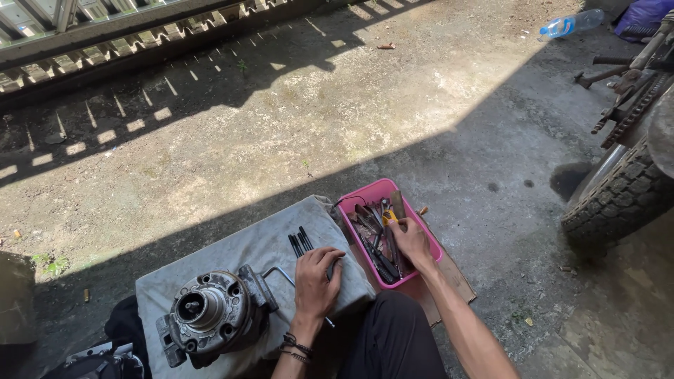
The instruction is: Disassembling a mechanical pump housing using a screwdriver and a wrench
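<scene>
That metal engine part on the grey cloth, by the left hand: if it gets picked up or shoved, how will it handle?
The metal engine part looks like thick cast metal, so probably heavy for its size and fully stiff. Its greasy, dark surface may be slippery. Its body is rounded, so it could rock or roll; a shove would likely bunch the loose grey cloth rather than slide it. The left hand rests flat beside it.

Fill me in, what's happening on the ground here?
A person sits on a concrete floor with a metal engine part lying on a grey cloth. The left hand rests flat on the cloth, next to some thin black rods and a bent metal tool. The right hand reaches into a pink tray full of hand tools; whether it grips one cannot be told. A motorbike wheel stands at the right.
</scene>
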